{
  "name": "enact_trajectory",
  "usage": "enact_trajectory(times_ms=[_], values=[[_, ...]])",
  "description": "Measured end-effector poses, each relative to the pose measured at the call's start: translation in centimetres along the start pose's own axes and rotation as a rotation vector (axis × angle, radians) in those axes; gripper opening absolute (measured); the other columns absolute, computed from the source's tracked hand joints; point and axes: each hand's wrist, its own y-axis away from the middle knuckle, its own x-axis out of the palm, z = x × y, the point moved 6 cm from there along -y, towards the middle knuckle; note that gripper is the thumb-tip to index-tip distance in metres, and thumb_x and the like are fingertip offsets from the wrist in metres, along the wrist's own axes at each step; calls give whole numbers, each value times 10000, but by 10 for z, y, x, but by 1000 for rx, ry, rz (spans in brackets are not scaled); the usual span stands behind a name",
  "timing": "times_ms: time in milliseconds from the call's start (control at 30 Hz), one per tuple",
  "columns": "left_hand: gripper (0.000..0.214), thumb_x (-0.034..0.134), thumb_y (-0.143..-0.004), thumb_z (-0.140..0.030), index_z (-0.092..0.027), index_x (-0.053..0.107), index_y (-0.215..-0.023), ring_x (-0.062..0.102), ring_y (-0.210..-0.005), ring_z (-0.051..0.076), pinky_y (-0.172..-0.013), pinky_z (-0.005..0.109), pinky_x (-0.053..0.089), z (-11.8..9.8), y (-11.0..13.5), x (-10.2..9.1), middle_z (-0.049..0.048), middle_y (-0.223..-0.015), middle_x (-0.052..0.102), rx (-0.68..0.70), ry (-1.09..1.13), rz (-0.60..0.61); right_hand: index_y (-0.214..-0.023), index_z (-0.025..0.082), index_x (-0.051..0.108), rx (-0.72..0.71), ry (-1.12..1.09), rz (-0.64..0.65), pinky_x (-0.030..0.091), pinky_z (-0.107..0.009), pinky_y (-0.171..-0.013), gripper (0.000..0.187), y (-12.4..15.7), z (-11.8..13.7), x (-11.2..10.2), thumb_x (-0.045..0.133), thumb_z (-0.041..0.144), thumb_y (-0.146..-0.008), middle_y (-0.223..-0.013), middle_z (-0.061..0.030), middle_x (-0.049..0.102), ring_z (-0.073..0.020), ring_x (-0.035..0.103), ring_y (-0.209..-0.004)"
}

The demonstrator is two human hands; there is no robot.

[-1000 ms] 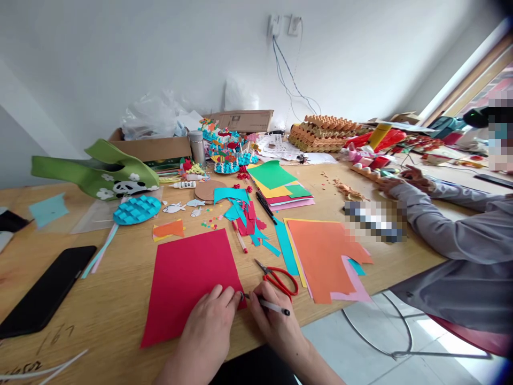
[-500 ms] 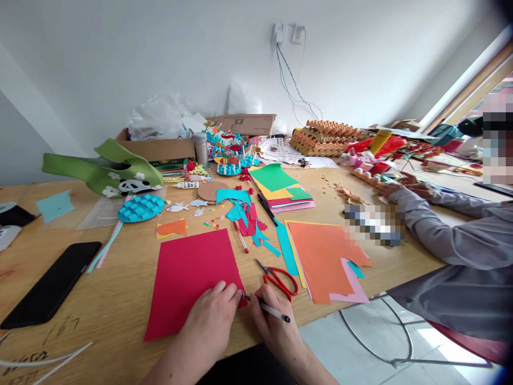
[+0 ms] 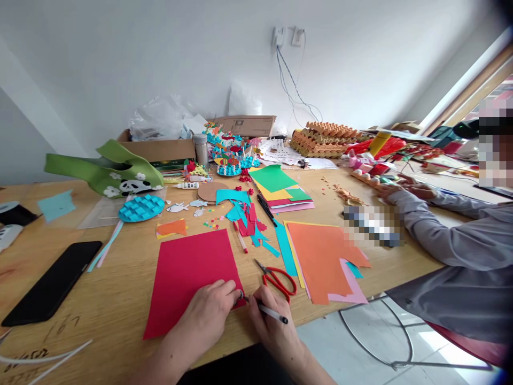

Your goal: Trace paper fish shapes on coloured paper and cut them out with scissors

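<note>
A red paper sheet (image 3: 188,272) lies flat on the wooden table (image 3: 80,315), and my left hand (image 3: 208,307) rests on its lower right part, fingertips gathered at the edge. A tiny dark round item (image 3: 240,294) shows at those fingertips, too small to name. My right hand (image 3: 270,321) grips a white pen (image 3: 272,313), its tip touching near the sheet's lower right corner. Red-handled scissors (image 3: 278,282) lie just beyond that hand.
Orange paper (image 3: 320,256) and a teal strip (image 3: 285,248) lie right of the scissors. A black phone (image 3: 52,283) is on the left. Further back are paper scraps, crafts and a cardboard box (image 3: 156,151). A co-worker's grey sleeve (image 3: 452,235) reaches in from the right.
The view has shifted slightly. Both my hands stay at the sheet's lower right corner, with the pen tip still there. The co-worker's hand has shifted slightly on the far right.
</note>
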Motion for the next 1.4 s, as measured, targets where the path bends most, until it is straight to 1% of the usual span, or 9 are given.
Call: enact_trajectory(times_ms=[167,467,733,933,1067,1233,1400], values=[[324,335,-928,-99,-231,622,-1001,543,-814,159,-725,261,434,2,0,2,18,-910,607,-4,6,-20,-757,213,402,-14,-2,-7,337,-209,-487,192,-2,2,-2,408,116,-923,-618,29,472,-92,435,-495],[329,315,-944,-119,-227,624,-982,535,-804,159,-714,260,429,2,0,1,24,-891,599,-15,-4,-37,-754,215,396,-6,-18,5,339,-207,-483,194,-2,2,-2,414,116,-920,-616,33,464,-90,429,-492],[309,346,-926,-99,-237,621,-961,536,-796,165,-698,268,424,3,0,1,13,-886,597,-4,6,-71,-742,216,395,-16,-7,-10,328,-205,-469,202,-3,3,-3,414,113,-914,-601,40,455,-88,420,-476],[296,359,-923,-101,-226,624,-957,534,-803,161,-720,261,430,2,-1,3,20,-875,597,7,4,-50,-750,215,402,-9,8,-7,335,-206,-478,195,-2,2,-2,410,118,-918,-610,34,469,-90,432,-481],[299,369,-906,-74,-229,616,-970,528,-808,165,-723,266,433,2,0,2,13,-903,605,11,6,-38,-756,217,395,-19,27,-9,330,-207,-483,195,-3,3,-2,405,114,-921,-612,36,466,-91,429,-481],[315,373,-898,-61,-235,621,-986,529,-810,169,-715,272,429,2,1,1,9,-900,607,5,7,-41,-761,216,392,-4,12,7,334,-205,-491,189,-2,2,-2,406,120,-923,-619,34,471,-93,440,-493],[311,378,-915,-88,-249,631,-998,534,-813,168,-708,270,425,2,0,1,8,-898,603,14,8,-51,-769,217,391,-4,-4,13,339,-206,-502,184,0,1,-1,411,114,-920,-635,31,472,-94,439,-507]])
